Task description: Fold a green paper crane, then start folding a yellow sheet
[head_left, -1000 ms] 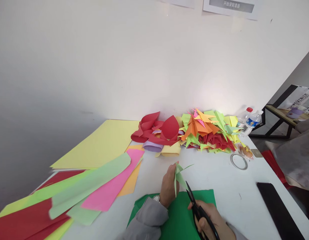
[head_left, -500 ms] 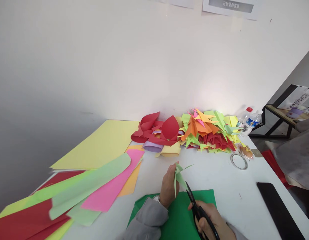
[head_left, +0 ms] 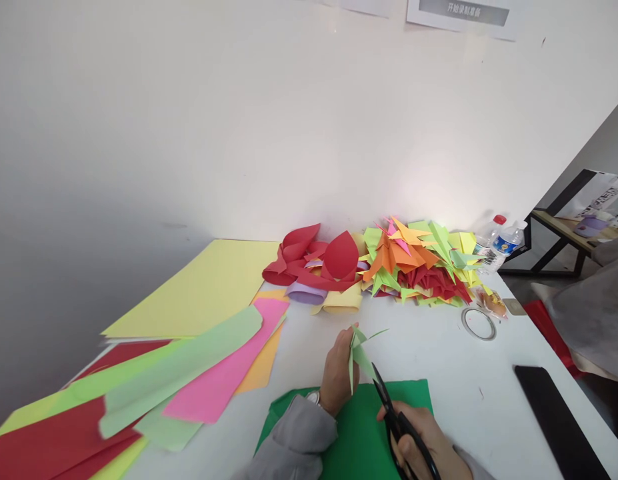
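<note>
White tabletop (head_left: 479, 427) is spreading under everything, with a green sheet (head_left: 359, 440) lying nearest. Over it, the right hand (head_left: 433, 430) is curling its fingers around black scissors (head_left: 403, 423), and the left hand (head_left: 337, 373) is pinching a folded pale-green paper (head_left: 363, 359) in its fingers; the scissors are meeting or nearly meeting its lower tip, I cannot tell which. Being thin, the paper is probably weighing little, bending easily and risking tears or crushed creases, so its layered folds are likely offering the firmest hold. Room for moving is stretching rightward, toward a black strip (head_left: 559, 420) near the tabletop's right edge, and forward, toward a tape roll (head_left: 481, 338); leftward, overlapping coloured sheets (head_left: 229, 373) are crowding in. Farther back, a heap of folded papers (head_left: 396, 260) is lining the wall (head_left: 289, 120).
</note>
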Demonstrator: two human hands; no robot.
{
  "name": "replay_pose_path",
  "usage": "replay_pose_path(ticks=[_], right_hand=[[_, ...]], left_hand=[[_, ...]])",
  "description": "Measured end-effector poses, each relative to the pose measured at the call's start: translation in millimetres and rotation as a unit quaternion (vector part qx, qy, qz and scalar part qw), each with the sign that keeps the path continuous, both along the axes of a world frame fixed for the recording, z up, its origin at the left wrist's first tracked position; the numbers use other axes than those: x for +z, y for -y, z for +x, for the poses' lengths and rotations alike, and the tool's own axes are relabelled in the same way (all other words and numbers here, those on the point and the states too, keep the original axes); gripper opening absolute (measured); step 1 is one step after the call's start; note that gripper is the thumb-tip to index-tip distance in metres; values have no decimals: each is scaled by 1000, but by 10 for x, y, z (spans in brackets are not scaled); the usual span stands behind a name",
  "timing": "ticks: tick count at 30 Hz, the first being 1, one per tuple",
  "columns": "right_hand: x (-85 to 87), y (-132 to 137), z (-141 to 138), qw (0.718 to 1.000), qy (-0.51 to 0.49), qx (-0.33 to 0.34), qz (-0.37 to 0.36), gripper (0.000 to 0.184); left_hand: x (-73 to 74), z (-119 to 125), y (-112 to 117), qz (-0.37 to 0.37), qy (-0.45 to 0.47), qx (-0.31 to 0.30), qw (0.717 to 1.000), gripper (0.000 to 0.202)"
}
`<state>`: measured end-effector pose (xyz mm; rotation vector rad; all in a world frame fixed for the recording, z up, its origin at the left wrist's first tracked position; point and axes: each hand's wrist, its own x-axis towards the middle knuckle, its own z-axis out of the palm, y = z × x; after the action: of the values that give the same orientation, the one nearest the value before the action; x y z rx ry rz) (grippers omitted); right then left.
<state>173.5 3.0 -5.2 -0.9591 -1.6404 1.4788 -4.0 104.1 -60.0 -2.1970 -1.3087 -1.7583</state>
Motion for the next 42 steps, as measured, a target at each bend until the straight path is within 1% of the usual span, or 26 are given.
replay_pose_path(ticks=[4,8,13,16,22,27,30,33,39,42], right_hand=[[-3,-5,3,1000,-5,-4,20,67],[-5,-4,-1,1000,-6,-7,14,67],[92,10,-7,1000,16,-4,9,71],[157,31,-12,1000,14,-16,-4,71],[191,56,-16,1000,9,-19,-6,71],[177,37,-9,1000,15,-19,3,71],[152,11,-6,1000,6,-5,1,73],[122,-2,-4,1000,4,-1,4,70],[28,9,4,1000,-9,-6,9,67],[12,14,4,1000,-6,-10,12,66]], left_hand=[[-18,-1,-6,-3,-2,5,1000,40],[-13,-2,-1,-9,-4,7,1000,42],[12,-3,5,-14,-8,1,1000,41],[18,-6,6,-17,-8,1,1000,40],[2,-14,12,-19,-11,4,1000,41],[12,-9,12,-19,-12,2,1000,41],[37,-4,13,-19,-9,-1,1000,40],[50,-5,16,-17,-8,-1,1000,40],[17,-10,17,-19,-7,2,1000,40],[2,-10,14,-23,-6,1,1000,41]])
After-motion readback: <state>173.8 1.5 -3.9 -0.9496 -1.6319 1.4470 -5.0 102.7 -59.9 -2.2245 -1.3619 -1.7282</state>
